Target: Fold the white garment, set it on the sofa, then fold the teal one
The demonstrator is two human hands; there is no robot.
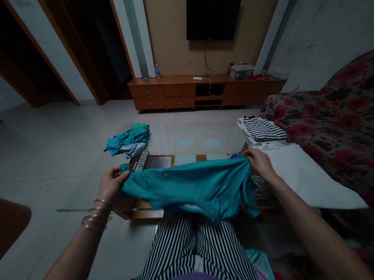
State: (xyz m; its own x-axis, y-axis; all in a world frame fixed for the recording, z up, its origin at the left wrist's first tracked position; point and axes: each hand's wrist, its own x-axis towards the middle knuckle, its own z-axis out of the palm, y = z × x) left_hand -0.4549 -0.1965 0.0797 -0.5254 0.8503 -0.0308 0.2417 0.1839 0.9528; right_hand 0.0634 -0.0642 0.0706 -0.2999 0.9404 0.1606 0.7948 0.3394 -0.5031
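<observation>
Head view: the left hand (111, 184) is closed in a pinch on the left end of a teal, soft fabric garment (190, 184), thumb on top and thin metal bangles (97, 215) at the wrist. The right hand (259, 161) is closed on the opposite end of the same garment, fingers curled over its upper right corner. The cloth hangs stretched between the two hands, sagging a little in the middle and drooping at its lower right edge, above the person's lap in black-and-white striped trousers (194, 250).

By the look of it, the step in hand is spreading the garment out flat for folding. The next move, as I judge it, calls for both hands to keep their grip and bring the cloth down evenly, so that no edge bunches.

Beyond the garment is a low wooden surface with a glass top (186, 146). On its far left corner lies a crumpled heap of teal and blue clothes (129, 139), well apart from the left hand. On its right side rests a folded black-and-white striped garment (261, 128), and just beside the right hand a flat white cloth (305, 172) reaches onto the red-flowered sofa (353, 119).
</observation>
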